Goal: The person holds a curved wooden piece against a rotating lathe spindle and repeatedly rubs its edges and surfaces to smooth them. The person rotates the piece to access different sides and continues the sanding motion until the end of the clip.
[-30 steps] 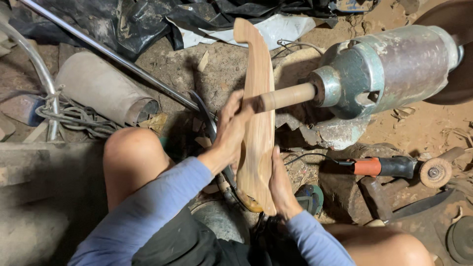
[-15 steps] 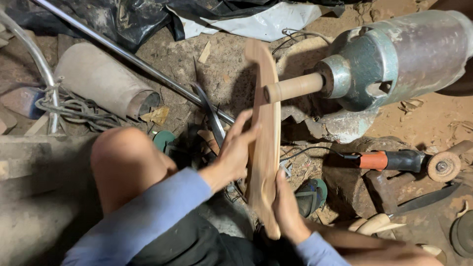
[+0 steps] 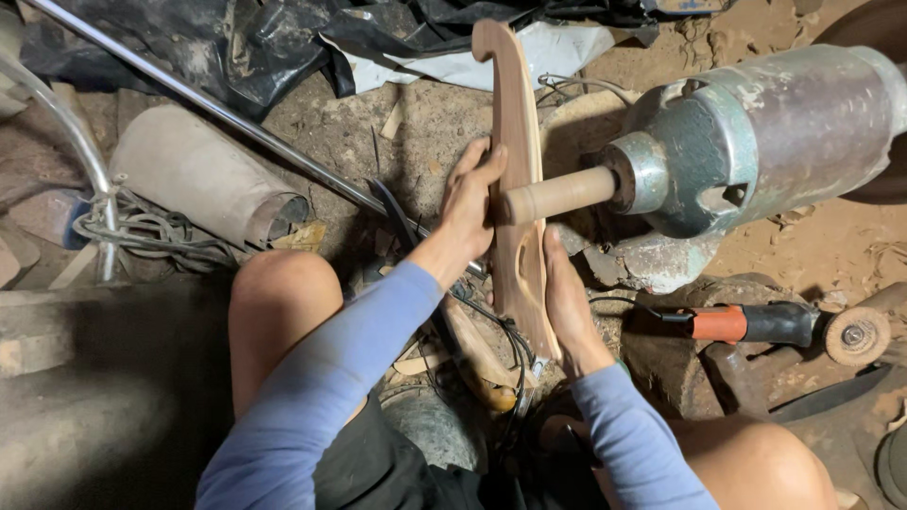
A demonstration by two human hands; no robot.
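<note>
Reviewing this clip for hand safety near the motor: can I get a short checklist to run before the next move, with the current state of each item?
1. Left hand holds the wooden piece on its left edge: ok.
2. Right hand supports the lower part of the piece: ok.
3. Piece bears against the tip of the cylindrical spindle of the motor: ok.
4. Left fingers lie close beside the spindle tip: not ok.
5. Whether the spindle is turning: cannot tell.
6. Angle grinder lies on the ground to the right, apart from both hands: ok.
</note>
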